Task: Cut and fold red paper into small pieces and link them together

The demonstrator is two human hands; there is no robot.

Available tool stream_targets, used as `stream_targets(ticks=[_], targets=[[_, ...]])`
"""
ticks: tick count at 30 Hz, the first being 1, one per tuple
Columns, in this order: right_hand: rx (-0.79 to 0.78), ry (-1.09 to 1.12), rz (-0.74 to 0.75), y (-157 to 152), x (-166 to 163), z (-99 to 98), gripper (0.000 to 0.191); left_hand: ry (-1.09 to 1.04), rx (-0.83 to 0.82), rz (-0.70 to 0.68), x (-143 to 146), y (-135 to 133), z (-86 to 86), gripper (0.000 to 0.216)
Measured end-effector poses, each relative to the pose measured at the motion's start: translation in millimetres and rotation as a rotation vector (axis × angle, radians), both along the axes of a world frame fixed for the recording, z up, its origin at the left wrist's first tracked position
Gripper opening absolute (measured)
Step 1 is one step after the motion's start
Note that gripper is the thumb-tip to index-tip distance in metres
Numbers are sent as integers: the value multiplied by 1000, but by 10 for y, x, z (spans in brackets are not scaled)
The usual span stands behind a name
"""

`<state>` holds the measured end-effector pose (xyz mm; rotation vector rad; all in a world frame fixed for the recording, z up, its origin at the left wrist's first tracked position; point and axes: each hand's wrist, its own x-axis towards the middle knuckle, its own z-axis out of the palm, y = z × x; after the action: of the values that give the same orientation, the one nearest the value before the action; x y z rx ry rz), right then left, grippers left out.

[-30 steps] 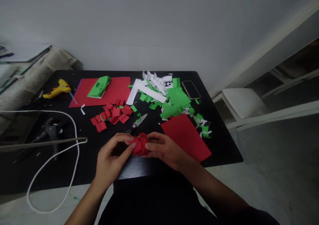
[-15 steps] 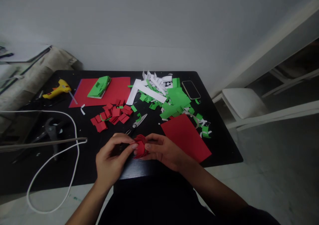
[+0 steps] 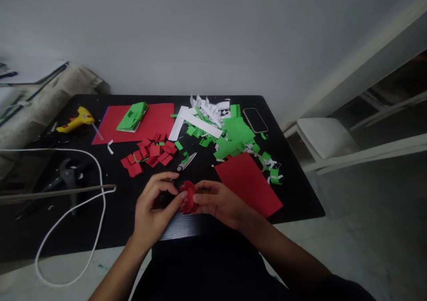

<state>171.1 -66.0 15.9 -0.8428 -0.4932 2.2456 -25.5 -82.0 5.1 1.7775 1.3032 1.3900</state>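
Close to the front edge of the table, a small folded red paper piece with layered, petal-like edges sits between my two hands. My right hand grips its right side between thumb and fingers. From the left, the thumb of my left hand presses on the paper, while its upper fingers are curled and stand a little off it. Just beyond the hands lies a pair of scissors, its handles mostly hidden by my left hand. Several small folded red paper pieces are heaped further back.
A red sheet lies to the right, near green paper scraps, white strips and a phone. Left are a yellow glue gun, a green folded stack on a large red sheet, and a looped white cable.
My left hand has shifted slightly right, and its upper fingers have lifted off the red paper, leaving the thumb on it. My right hand has stayed almost still.
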Motion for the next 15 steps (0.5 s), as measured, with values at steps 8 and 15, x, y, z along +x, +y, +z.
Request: stream_targets(ticks=[8,15], targets=[[-5,-20,7,19,18,57,34,231,-4,-362,-181,-42,185,21],[-4,-49,16,29,38,58,36,250,38,-374,-155,-7,158,10]])
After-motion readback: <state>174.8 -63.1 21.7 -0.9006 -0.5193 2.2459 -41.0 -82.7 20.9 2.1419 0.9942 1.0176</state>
